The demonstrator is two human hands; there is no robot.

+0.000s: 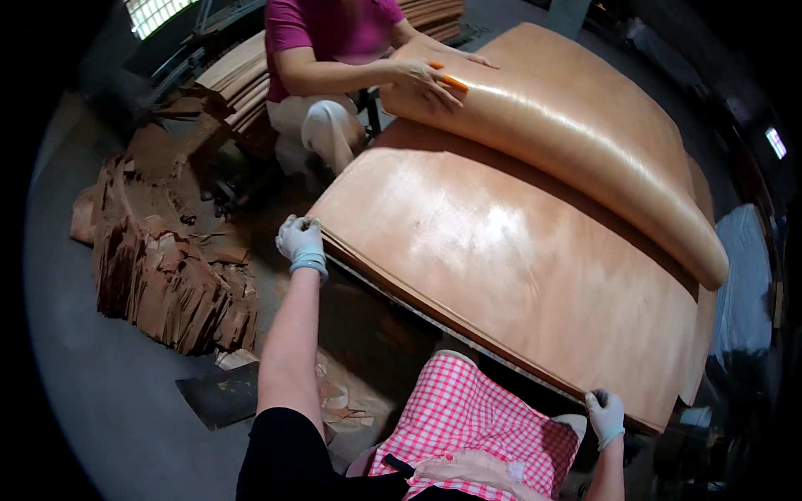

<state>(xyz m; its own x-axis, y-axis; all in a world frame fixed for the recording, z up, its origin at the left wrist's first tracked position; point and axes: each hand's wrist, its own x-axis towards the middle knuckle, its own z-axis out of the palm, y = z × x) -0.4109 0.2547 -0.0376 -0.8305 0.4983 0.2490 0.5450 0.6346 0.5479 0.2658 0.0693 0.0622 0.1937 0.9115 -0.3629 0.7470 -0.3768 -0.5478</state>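
A broad stack of thin reddish-brown wood veneer sheets [468, 238] lies in front of me, its near edge running from upper left to lower right. My left hand [302, 242], in a white glove, is closed on the left corner of the veneer. Down at the right end of the same edge, my gloved right hand [606, 416] pinches the veneer between thumb and fingers. How many sheets lie within either grip is hidden. Over the far half, a veneer sheet [576, 142] is bent back in a shiny curve, apart from my hands.
Across the stack, a co-worker in a magenta shirt [288, 37] rests both hands on the bent sheet, an orange tool [454, 83] in one. Broken veneer scraps [171, 275] are heaped at left. A dark flat piece [219, 396] lies on the floor; whitish plastic sheeting [743, 280] hangs at right.
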